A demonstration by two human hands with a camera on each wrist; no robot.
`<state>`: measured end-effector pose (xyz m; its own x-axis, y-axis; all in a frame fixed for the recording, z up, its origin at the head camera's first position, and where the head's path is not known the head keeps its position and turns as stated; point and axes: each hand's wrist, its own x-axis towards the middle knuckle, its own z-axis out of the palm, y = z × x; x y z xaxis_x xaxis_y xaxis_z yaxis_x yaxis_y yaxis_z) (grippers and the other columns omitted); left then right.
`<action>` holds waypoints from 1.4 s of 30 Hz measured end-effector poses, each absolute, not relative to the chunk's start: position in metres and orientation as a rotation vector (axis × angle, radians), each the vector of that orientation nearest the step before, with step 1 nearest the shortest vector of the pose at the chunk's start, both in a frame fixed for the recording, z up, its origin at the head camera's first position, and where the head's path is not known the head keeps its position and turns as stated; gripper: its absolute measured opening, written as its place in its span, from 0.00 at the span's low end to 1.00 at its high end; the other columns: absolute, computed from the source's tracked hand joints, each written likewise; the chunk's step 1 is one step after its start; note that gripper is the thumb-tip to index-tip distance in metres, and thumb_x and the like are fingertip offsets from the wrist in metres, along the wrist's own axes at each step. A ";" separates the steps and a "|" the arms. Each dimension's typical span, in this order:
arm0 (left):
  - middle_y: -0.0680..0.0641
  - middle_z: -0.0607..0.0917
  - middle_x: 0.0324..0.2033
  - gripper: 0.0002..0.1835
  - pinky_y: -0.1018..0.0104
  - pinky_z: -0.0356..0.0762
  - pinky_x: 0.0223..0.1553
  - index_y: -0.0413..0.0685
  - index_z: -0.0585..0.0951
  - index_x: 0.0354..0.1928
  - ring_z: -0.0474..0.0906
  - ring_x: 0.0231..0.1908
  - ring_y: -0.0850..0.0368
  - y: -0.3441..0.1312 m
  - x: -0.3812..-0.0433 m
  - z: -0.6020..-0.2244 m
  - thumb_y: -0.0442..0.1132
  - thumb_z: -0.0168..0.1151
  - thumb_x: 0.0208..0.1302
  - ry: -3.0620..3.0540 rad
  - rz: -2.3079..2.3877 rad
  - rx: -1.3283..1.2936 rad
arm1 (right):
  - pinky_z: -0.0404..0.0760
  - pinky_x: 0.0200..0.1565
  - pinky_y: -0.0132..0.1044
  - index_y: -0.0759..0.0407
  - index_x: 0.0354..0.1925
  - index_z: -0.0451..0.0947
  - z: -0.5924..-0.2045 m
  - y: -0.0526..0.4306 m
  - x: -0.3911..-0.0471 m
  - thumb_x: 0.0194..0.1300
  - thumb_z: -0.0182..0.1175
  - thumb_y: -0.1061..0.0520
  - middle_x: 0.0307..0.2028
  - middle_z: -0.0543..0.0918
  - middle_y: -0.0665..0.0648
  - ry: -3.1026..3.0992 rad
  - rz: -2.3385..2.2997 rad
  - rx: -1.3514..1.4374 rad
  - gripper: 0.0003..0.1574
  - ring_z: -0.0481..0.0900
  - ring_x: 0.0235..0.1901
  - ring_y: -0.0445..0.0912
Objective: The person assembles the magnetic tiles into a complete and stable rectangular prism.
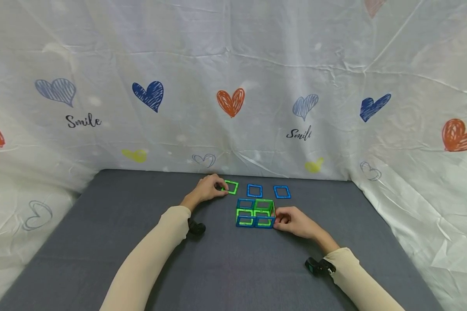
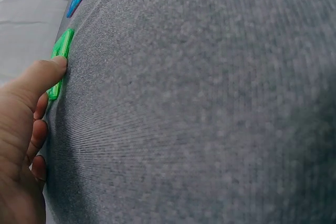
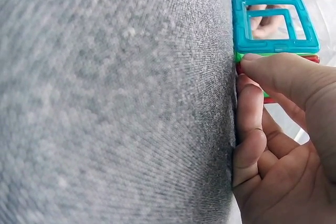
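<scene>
My left hand [image 1: 210, 188] is at the far side of the table, pinching the edge of a green square magnetic tile [image 1: 233, 187]. In the left wrist view the thumb lies over that tile [image 2: 62, 45]. My right hand [image 1: 295, 221] holds the right end of a box built of blue and green magnetic tiles [image 1: 255, 213], by its lower corner. Seen from the right wrist, thumb and forefinger meet at a red and green edge beside the upright blue tiles [image 3: 275, 48]. Part of that end is hidden by the fingers.
Two blue square tiles, one [image 1: 254, 191] behind the box and another [image 1: 282, 192] farther right, lie flat on the grey tabletop [image 1: 233, 268]. A white curtain with printed hearts [image 1: 233, 142] hangs along the table's back edge.
</scene>
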<state>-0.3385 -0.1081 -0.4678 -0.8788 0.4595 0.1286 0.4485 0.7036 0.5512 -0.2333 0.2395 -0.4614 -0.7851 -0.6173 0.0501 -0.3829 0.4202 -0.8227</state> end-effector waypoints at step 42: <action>0.52 0.77 0.37 0.06 0.56 0.73 0.38 0.46 0.85 0.40 0.72 0.34 0.54 -0.154 -0.308 -0.448 0.41 0.67 0.71 2.855 1.168 0.995 | 0.75 0.31 0.32 0.68 0.44 0.81 -0.460 0.239 -0.233 0.67 0.65 0.70 0.35 0.83 0.59 2.415 -1.299 -0.870 0.07 0.77 0.30 0.49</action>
<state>-0.3082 -0.1538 -0.4479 -0.8071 0.5035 0.3083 0.5752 0.5533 0.6025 -0.2329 0.2387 -0.4601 -0.7854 -0.6171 0.0484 -0.3806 0.4197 -0.8240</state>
